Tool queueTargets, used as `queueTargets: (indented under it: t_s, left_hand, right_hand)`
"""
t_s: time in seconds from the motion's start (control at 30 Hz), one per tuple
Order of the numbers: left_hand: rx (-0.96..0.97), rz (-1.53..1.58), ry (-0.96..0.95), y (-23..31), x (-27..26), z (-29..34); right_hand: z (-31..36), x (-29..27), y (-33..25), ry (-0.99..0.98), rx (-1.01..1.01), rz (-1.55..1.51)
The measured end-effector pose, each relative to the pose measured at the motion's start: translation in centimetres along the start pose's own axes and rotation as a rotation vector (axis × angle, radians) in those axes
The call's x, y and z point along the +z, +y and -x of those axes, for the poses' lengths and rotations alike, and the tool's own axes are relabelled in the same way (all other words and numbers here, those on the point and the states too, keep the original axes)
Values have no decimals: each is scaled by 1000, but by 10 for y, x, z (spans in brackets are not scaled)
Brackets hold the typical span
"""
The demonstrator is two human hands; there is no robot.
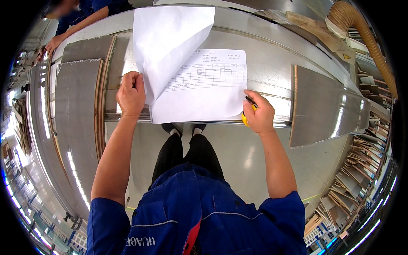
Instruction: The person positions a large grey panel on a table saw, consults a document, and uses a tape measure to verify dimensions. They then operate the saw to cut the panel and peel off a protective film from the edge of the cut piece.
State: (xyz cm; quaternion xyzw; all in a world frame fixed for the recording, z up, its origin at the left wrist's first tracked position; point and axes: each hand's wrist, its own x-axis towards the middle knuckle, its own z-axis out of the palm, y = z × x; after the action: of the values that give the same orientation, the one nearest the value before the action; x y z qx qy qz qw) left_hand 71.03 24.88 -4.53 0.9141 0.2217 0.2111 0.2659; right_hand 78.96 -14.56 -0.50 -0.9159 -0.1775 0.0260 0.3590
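Note:
A white sheet of paper [174, 36] is turned up and folded back, pinched at its lower left corner by my left hand [130, 94]. Beneath it lies a printed sheet [195, 104] with a table of small text, partly covered by the raised one. My right hand [259, 112] is closed around a yellow and black tape measure [245, 118], beside the printed sheet's right edge. The sheets lie over a metal machine table [272, 78].
Grey panels [78, 97] are stacked at left, and another grey panel [325, 106] lies at right. A ribbed brown hose [361, 25] curves at upper right. Many offcut boards [361, 170] stand at far right. Another person's hand [55, 42] rests near the left panels.

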Motion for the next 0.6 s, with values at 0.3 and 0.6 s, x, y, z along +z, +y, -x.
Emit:
queueTargets:
  t_s: [0.3, 0.6]
  left_hand:
    - [4, 2, 2, 0, 0, 0]
    - [-32, -18, -25, 0, -2, 0]
  right_hand:
    - [0, 0, -1, 4, -2, -7]
    - [0, 0, -1, 3, 3, -4]
